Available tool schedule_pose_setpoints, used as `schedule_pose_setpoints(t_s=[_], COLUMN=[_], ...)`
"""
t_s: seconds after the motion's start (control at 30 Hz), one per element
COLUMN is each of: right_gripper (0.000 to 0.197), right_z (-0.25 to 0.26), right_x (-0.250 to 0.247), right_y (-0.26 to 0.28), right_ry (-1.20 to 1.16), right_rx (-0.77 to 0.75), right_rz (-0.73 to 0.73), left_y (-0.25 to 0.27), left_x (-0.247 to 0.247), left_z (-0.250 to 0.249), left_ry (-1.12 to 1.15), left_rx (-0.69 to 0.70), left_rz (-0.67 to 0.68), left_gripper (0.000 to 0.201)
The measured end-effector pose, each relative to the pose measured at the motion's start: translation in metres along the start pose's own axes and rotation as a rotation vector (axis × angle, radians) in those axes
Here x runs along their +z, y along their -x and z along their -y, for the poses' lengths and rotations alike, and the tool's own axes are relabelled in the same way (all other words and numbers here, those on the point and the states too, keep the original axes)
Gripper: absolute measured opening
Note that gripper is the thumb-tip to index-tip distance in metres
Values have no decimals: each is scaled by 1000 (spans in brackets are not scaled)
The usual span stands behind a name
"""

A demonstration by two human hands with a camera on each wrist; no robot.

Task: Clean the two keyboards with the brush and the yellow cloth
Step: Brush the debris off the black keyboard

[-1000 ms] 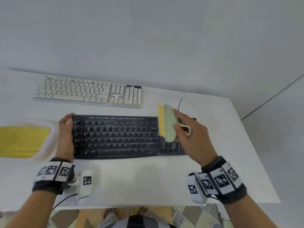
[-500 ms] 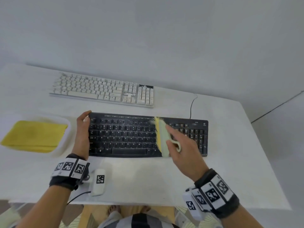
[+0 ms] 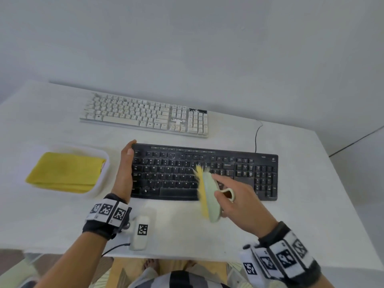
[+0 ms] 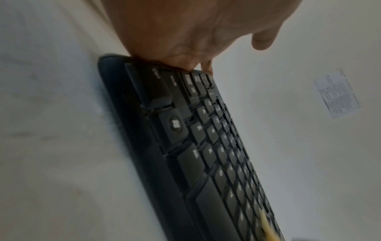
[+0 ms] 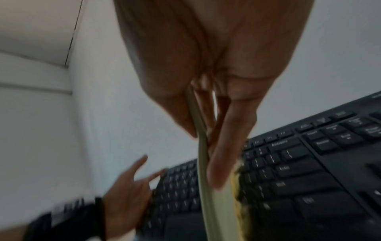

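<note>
Bristles of the brush (image 3: pixel 207 195) face left, its long axis running front to back across the black keyboard (image 3: pixel 228 173), whose own long axis runs left to right. Your right hand (image 3: pixel 239 204) has its fingers curled round the brush's back and loop handle. Your left hand (image 3: pixel 124 173) lies with fairly straight fingers along the keyboard's left end, bracing it. Unswept keys lie leftward of the bristles, I judge. The white keyboard (image 3: pixel 145 115) sits behind on the counter (image 3: pixel 311 204); the yellow cloth (image 3: pixel 64 173) rests folded in the tray (image 3: pixel 104 183) at left.
</note>
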State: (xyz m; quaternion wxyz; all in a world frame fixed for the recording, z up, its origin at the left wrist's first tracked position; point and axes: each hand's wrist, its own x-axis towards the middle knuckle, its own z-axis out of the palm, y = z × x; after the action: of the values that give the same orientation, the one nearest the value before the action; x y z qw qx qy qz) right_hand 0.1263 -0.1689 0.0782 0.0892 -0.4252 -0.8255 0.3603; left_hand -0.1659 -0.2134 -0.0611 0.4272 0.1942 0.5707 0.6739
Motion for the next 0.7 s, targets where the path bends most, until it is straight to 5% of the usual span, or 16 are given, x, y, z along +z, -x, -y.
schedule_pose_setpoints(t_s=[0.07, 0.2, 0.43, 0.6, 0.7], right_gripper=[41, 45, 44, 44, 47], right_z=[4, 15, 25, 48, 51], right_x=[-9, -3, 18, 19, 41], right_y=[3, -7, -2, -25, -33], right_ry=[-87, -46, -64, -60, -30], right_rx=[22, -128, 33, -183, -147], right_rz=[13, -321, 2, -342, -243], left_y=[-3, -5, -11, -13, -12], left_x=[-3, -5, -9, -8, -7], left_z=[2, 4, 10, 12, 11], left_ry=[-2, 1, 19, 53, 46], left_rx=[-24, -56, -106, -144, -141], left_rz=[10, 40, 94, 106, 96], left_gripper=[61, 72, 82, 84, 82])
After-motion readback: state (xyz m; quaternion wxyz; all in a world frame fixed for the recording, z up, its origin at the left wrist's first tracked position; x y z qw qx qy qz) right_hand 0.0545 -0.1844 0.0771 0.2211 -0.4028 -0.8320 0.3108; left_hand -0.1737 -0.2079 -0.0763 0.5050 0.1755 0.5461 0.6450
